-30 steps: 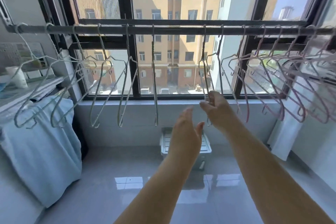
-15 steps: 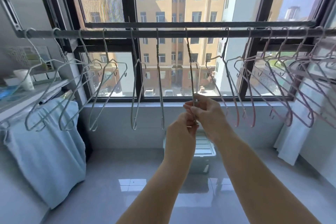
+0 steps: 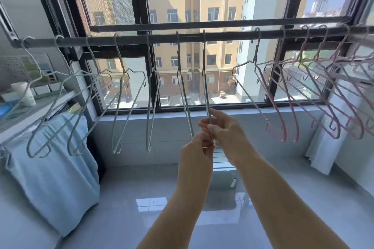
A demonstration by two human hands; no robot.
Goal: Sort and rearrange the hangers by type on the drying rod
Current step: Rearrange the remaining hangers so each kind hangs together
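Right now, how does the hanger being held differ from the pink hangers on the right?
The held hanger is grey, edge-on; the pink hangers splay, shapes showing. Both left hand and right hand grip the held hanger; the pink hangers hang untouched. All hook on the rod.

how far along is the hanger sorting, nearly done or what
Looks mostly done: grey hangers hang grouped on the left of the rod, pink hangers on the right. In hand: the left hand and right hand both grip one grey hanger at mid-rod. Left: seating it with the greys, and one grey-looking stray hanging beside the pinks.
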